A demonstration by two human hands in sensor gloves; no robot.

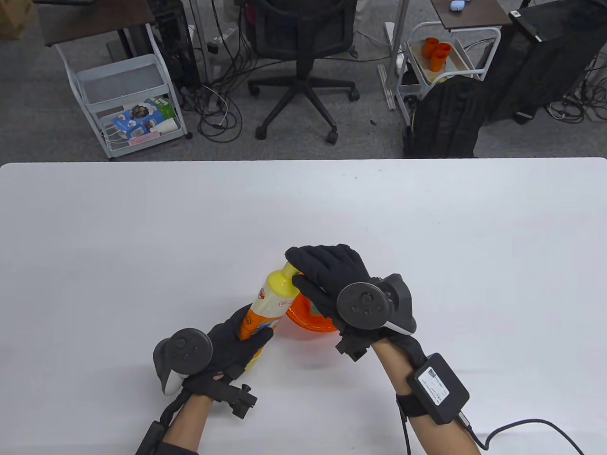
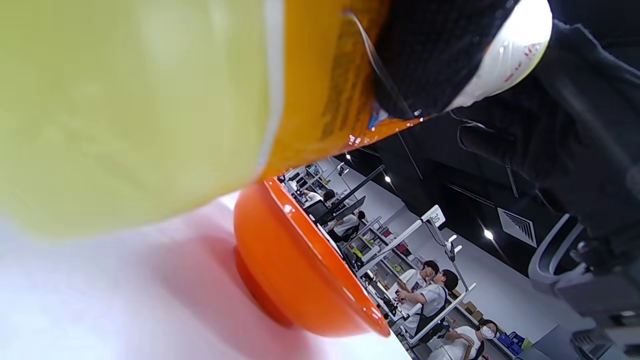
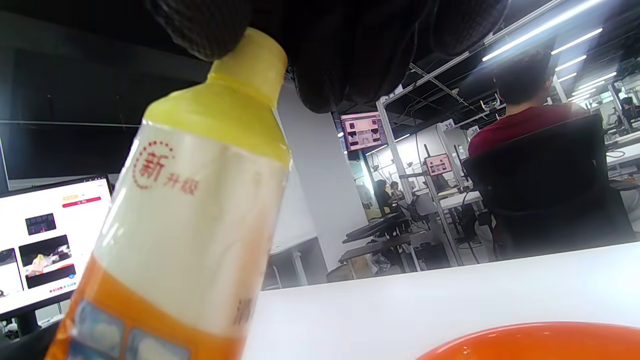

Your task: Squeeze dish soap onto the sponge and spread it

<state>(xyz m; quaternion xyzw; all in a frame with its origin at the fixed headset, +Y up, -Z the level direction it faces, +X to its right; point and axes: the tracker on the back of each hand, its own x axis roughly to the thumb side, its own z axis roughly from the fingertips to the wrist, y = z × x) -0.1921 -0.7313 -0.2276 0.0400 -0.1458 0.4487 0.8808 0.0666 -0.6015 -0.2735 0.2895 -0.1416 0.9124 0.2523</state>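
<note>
Now, table view: my left hand (image 1: 232, 339) grips the dish soap bottle (image 1: 268, 303) low, tilted beside the orange bowl (image 1: 310, 324) | left wrist view: bottle touching the bowl's rim, sponge unseen | right wrist view: my right hand's fingertips (image 3: 210, 30) pinch the cap (image 3: 250, 60); I'd twist gently, steadying the base.

Black knit-gloved hands: left hand (image 1: 232, 339), right hand (image 1: 327, 279); grey round trackers, bare forearms, black wrist box with cable.

Gloved fingers (image 3: 215, 30) of the right hand grip the tilted dish soap bottle (image 3: 195, 225) at its yellow cap (image 3: 250, 65); below, probably a bowl's orange rim (image 3: 540, 342).
</note>
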